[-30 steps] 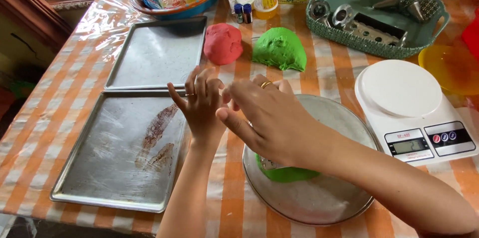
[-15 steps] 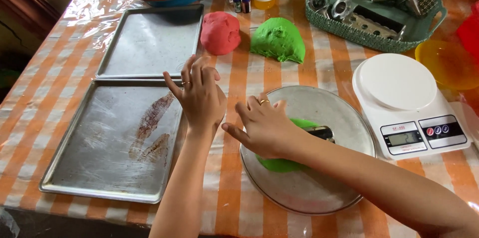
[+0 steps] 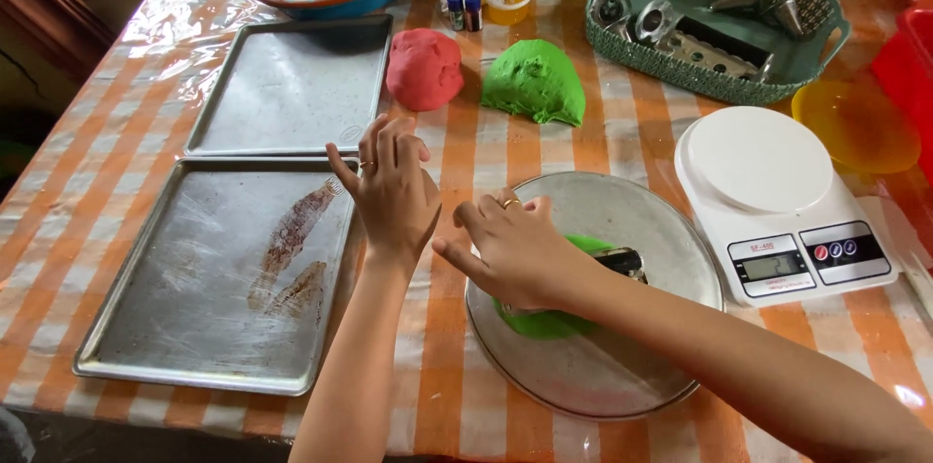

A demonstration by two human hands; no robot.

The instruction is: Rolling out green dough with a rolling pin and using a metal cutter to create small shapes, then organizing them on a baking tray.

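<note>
- The green dough piece [image 3: 549,319] lies flattened and glossy on the round metal plate [image 3: 622,376], partly hidden under the right hand [image 3: 515,251]; a small dark metal tool [image 3: 622,261] rests on its far edge.
- The right hand lies over the dough, fingers loosely curled; whether they pinch anything I cannot tell.
- The left hand [image 3: 392,193] hovers beside the plate, fingertips bunched together, apparently holding nothing.
- The near baking tray [image 3: 175,327] carries brown smears.
- The green basket [image 3: 714,21] holds metal nozzles; a red dough ball [image 3: 425,68] and a green dough mound [image 3: 535,81] sit on the tablecloth.
</note>
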